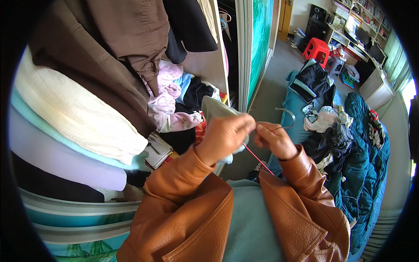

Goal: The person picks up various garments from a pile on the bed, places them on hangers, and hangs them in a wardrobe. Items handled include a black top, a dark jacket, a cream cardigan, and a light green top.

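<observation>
My left hand [222, 136] is pinched on a pale grey-green garment [212, 106], close to the neck of a clothes hanger. The cloth stands up behind the hand and also hangs below it. With thumb and fingers my right hand [275, 139] grips the hanger's neck, and the curved metal hook [292, 118] sticks out past those fingers. A thin pink-red hanger arm [258, 158] slants down toward my jacket. The two hands almost touch at the fingertips. The hanger's other arm is hidden by the garment and my left hand.
Brown trousers [98, 62] and a cream garment [75, 108] hang in the wardrobe at left, above piled clothes [170, 91]. A green sliding door [260, 42] stands ahead. At right, a bed holds heaped clothes [337, 134] and a teal quilt [356, 183]. A red stool [317, 50] stands beyond.
</observation>
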